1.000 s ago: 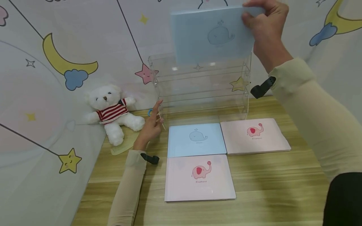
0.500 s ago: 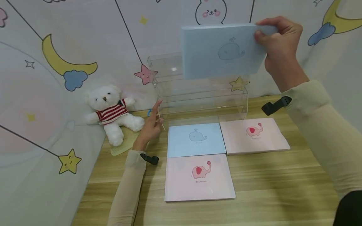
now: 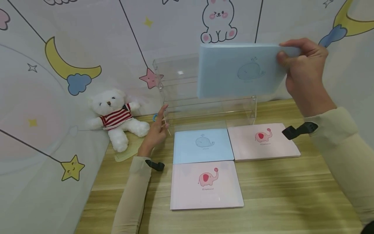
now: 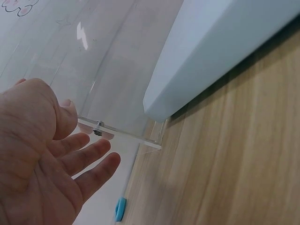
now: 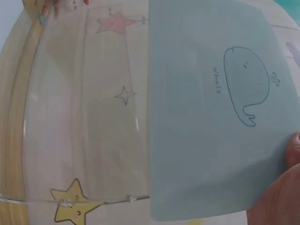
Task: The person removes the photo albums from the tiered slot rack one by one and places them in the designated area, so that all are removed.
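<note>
My right hand [image 3: 309, 70] pinches a light blue book [image 3: 225, 71] with a whale on its cover, thumb in front at its right end. The book hangs upright before the upper right of a clear acrylic rack [image 3: 204, 112], hiding part of it. In the right wrist view, the book [image 5: 197, 154] shows the word Whale. My left hand [image 3: 155, 135] is at the rack's left side, index finger extended. In the left wrist view, the thumb of my left hand [image 4: 42, 145] lies by the panel's edge, with the other fingers loosely extended outside it.
On the wooden table [image 3: 280, 195] lie another blue whale book [image 3: 187, 149] and two pink elephant books, one in front [image 3: 187, 195] and one to the right [image 3: 239, 143]. A white teddy bear [image 3: 117, 117] sits left of the rack. Behind hangs a printed cloth [image 3: 111, 32].
My right hand has lowered the blue book and moved it right, from above the rack's top to in front of its upper shelves. The left hand has stayed at the rack's side.
</note>
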A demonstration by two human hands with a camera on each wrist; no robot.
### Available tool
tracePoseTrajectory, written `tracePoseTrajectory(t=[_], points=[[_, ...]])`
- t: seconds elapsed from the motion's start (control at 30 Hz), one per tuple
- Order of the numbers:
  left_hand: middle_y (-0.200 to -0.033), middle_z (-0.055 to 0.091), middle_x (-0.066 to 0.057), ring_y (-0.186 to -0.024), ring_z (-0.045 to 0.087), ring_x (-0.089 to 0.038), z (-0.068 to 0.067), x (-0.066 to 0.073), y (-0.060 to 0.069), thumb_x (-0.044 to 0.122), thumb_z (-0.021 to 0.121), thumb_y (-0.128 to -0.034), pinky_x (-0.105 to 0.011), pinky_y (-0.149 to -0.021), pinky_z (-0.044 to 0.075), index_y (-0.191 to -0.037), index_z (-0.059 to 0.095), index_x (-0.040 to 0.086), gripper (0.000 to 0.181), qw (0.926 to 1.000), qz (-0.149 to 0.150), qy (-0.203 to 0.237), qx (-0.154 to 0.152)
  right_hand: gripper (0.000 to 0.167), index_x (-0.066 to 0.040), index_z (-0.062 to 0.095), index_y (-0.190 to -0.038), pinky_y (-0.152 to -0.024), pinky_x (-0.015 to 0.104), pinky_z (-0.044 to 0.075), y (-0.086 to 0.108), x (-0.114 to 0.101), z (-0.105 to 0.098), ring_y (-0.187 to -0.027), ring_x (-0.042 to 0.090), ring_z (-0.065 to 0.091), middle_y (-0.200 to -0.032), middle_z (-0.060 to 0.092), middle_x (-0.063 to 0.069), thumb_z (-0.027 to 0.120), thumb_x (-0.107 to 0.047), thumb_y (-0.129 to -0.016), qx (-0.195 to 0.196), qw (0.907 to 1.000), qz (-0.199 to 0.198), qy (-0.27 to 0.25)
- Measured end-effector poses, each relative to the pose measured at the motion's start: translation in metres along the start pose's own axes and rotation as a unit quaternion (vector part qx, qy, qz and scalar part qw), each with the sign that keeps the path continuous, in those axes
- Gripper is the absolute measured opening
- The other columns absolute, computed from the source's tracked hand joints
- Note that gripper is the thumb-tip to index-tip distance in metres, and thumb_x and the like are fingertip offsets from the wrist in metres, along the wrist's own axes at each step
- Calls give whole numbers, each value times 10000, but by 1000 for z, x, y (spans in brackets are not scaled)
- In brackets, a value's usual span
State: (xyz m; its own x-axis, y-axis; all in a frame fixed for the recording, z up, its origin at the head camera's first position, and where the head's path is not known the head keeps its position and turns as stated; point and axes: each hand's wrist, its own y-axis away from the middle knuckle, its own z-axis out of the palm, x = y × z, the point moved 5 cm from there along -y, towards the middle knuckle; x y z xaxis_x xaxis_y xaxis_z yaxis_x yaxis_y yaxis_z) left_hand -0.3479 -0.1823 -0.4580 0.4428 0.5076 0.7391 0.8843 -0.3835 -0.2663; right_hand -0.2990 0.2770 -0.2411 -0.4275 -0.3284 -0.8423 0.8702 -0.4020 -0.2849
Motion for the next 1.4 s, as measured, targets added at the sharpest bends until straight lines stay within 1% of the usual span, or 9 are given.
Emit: tracePoseTrajectory(t=[0.13, 0.3, 0.43, 0.53, 0.6, 0.77, 0.97, 1.17, 1.4], points=[[-1762, 260, -247, -1601, 366, -437, -1, -1, 1, -42, 469, -1076, -632, -1235, 452, -1720, 126, 361, 834, 10000, 35, -8, -1, 250, 123, 781, -1084, -1361, 490, 263, 13, -1, -10, -1342, 262, 559, -1261, 615, 47, 764, 210, -850, 47, 9994, 91, -343], [-1763, 262, -243, -1602, 360, -445, -2, -1, 2, -44, 467, -1077, -643, -1235, 446, -1721, 133, 349, 825, 10000, 59, -12, -9, 295, 130, 772, -1124, -1352, 481, 290, 30, -2, -23, -1291, 269, 575, -1225, 634, 76, 760, 224, -845, 68, 9988, 155, -457], [-1754, 269, -263, -1604, 356, -448, -3, 0, 3, -44, 467, -1077, -637, -1236, 448, -1720, 127, 356, 830, 10000, 61, -18, -13, 311, 167, 759, -1111, -1152, 365, 539, 43, -4, -34, -1204, 281, 610, -1182, 660, 119, 728, 283, -824, 56, 9984, 66, -562], [-1759, 260, -259, -1602, 357, -454, -3, 0, 4, -47, 475, -1074, -630, -1237, 452, -1721, 120, 351, 839, 10000, 77, -13, -18, 310, 188, 754, -1091, -921, 267, 630, 53, -2, -46, -1146, 278, 627, -1161, 670, 136, 717, 309, -808, 82, 9983, 4, -571], [-1766, 249, -249, -1601, 354, -460, -3, 1, 4, -44, 476, -1073, -628, -1237, 452, -1722, 116, 347, 839, 9999, 94, -10, -33, 303, 189, 757, -1074, -864, 240, 637, 61, 0, -55, -1112, 266, 640, -1156, 674, 134, 714, 317, -803, 147, 9987, -45, -477], [-1750, 279, -269, -1607, 345, -454, 0, 3, 5, -26, 465, -1078, -622, -1246, 444, -1721, 99, 384, 846, 9999, 61, 28, -86, 287, 211, 749, -1025, -839, 235, 637, 80, 9, -86, -1078, 253, 673, -1117, 661, 147, 667, 361, -794, 403, 9979, -205, -473], [-1680, 365, -341, -1584, 398, -443, -3, 0, 5, 10, 460, -1088, -635, -1227, 459, -1708, 87, 458, 851, 9999, -93, -8, -108, 230, 240, 730, -903, -760, 277, 649, 98, 25, -120, -911, 266, 701, -996, 682, 185, 658, 398, -753, 749, 9912, -147, -1080], [-1738, 242, -336, -1606, 345, -464, -1, -2, 5, -2, 467, -1088, -655, -1233, 441, -1710, 76, 455, 866, 9998, -81, 84, -142, 249, 245, 726, -881, -710, 296, 644, 114, 37, -151, -863, 266, 662, -955, 678, 197, 598, 425, -767, 725, 9884, 65, -1332], [-1732, 244, -346, -1610, 333, -467, -1, 1, 5, -16, 470, -1081, -644, -1246, 432, -1716, 77, 430, 870, 9999, -52, 45, -113, 230, 217, 745, -868, -696, 265, 650, 128, 43, -178, -762, 242, 732, -805, 749, 176, 626, 393, -781, 530, 9931, 94, -1043]])
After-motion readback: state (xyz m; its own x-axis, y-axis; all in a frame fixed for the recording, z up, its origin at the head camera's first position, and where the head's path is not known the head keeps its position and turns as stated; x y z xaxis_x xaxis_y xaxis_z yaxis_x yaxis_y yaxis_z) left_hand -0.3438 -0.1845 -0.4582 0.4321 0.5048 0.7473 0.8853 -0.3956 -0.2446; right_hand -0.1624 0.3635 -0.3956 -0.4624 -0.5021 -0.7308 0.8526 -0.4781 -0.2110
